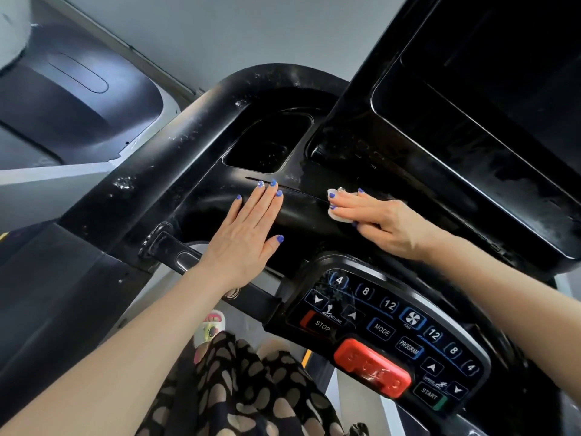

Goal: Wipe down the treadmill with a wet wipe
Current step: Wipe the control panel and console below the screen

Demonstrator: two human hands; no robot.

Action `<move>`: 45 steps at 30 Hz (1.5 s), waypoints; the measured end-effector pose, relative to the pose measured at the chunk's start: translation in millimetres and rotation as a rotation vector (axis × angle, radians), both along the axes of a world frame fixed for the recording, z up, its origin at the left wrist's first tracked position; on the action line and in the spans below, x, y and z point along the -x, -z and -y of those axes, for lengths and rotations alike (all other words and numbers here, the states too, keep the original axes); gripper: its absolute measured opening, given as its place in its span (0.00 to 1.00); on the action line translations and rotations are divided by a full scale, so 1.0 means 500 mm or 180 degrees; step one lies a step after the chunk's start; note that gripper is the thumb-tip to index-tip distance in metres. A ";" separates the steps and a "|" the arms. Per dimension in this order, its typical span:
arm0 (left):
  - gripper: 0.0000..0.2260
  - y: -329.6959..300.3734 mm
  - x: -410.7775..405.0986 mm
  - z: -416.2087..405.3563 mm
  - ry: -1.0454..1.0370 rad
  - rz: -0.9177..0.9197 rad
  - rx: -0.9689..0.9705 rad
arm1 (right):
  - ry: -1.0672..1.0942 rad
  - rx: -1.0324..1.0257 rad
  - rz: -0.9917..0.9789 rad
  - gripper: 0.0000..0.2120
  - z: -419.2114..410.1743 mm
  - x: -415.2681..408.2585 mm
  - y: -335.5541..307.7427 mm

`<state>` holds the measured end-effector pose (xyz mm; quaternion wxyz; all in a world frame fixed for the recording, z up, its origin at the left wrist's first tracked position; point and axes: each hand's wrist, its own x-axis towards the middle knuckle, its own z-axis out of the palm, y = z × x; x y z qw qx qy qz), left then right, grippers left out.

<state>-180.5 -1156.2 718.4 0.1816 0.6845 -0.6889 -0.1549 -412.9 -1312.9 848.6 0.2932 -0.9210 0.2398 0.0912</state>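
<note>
Nearest the camera: a dark garment with tan blotches (251, 391) and a foot in a white patterned slipper (211, 329) below the left forearm; both bare forearms reach forward over the treadmill console (188, 143).

Button panel (390, 335) lies below the right wrist; legible keys STOP, MODE, PROGRAM, START, FAN, INCLINE, plus numbers 4, 8, 12 on each side; a red safety clip (372, 368) sits at the panel's near edge, just beside START.

Left hand (243, 234): fingers straight and together, palm down, resting flat on the black console surface; it holds nothing; fingertips touch a thin groove (301, 191) that runs across the console toward the right hand; nails painted blue.

Right hand (374, 217): fingers extended over a folded white wet wipe (336, 212), pressing it flat onto the console; whether the thumb curls under the wipe cannot be told; the wipe shows at the fingertips and below the index finger, near the far end of the groove, well apart from the left fingertips.

Beyond the left fingertips: a recessed cup holder (267, 146), dark inside; the console around it is smeared and glossy, with white specks along the curved outer rail (151, 158).

Beyond the right fingertips: the tilted black display housing (471, 121), its screen dark.

Farthest: grey wall (220, 33) and the dark motor cover (78, 99) at upper left.
</note>
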 end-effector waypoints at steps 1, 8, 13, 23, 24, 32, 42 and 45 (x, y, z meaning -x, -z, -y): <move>0.32 0.001 0.000 0.000 -0.0003 0.0017 0.0007 | -0.0026 -0.0057 -0.0053 0.25 0.004 0.018 -0.012; 0.32 -0.001 0.006 -0.002 -0.0071 0.0124 0.0022 | -0.0526 0.0084 -0.0413 0.22 0.010 0.070 -0.045; 0.29 -0.013 0.009 -0.007 -0.0174 0.0170 0.0050 | -0.1156 0.0298 -0.0444 0.27 0.002 -0.028 -0.003; 0.31 -0.022 0.016 -0.009 -0.0257 0.0268 -0.0013 | -0.0809 0.0246 -0.0240 0.22 0.010 0.070 -0.012; 0.31 -0.024 0.016 -0.009 -0.0252 0.0277 0.0002 | -0.0782 0.0246 -0.0242 0.22 0.006 0.064 -0.009; 0.31 -0.026 0.018 -0.012 -0.0247 0.0235 -0.0003 | -0.0470 0.0262 -0.0238 0.22 -0.004 -0.081 0.018; 0.30 -0.022 -0.044 -0.003 0.0147 0.0119 -0.0015 | 0.0350 0.0919 0.0598 0.16 -0.006 -0.143 0.048; 0.29 -0.024 -0.082 0.009 0.0286 0.0090 -0.0087 | 0.0738 0.1310 0.0453 0.12 -0.018 -0.195 0.058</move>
